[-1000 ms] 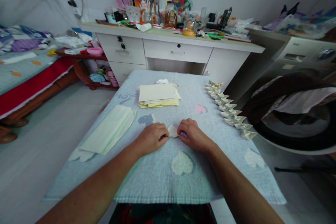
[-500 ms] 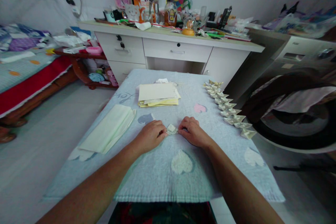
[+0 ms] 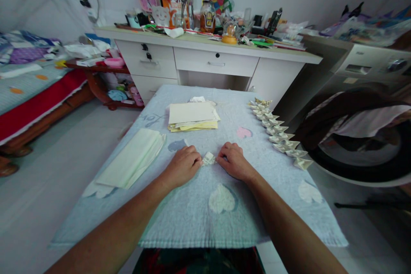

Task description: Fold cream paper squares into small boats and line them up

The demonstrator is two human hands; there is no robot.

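A small folded piece of paper (image 3: 209, 158), pale with printed markings, is between my two hands just above or on the tablecloth. My left hand (image 3: 185, 163) pinches its left end, fingers closed. On the opposite end, my right hand (image 3: 233, 160) grips with thumb and fingertips. Along the table's right side runs a row of several folded paper boats (image 3: 278, 132), each tucked close to the one before. A stack of cream and yellow paper sheets (image 3: 192, 114) lies beyond my hands. Left of them rests a folded pale green paper bundle (image 3: 131, 157).
A blue heart-patterned cloth (image 3: 180, 218) covers the table. Behind it stands a white desk (image 3: 218, 60) crowded with jars, a pink clock and bags. A washing machine (image 3: 369, 77) is at the right, a bed (image 3: 35, 90) at the left.
The folded paper's middle looks slightly more spread between my fingers. Both hands keep their grip at its ends, almost unmoved; the view has shifted a little.
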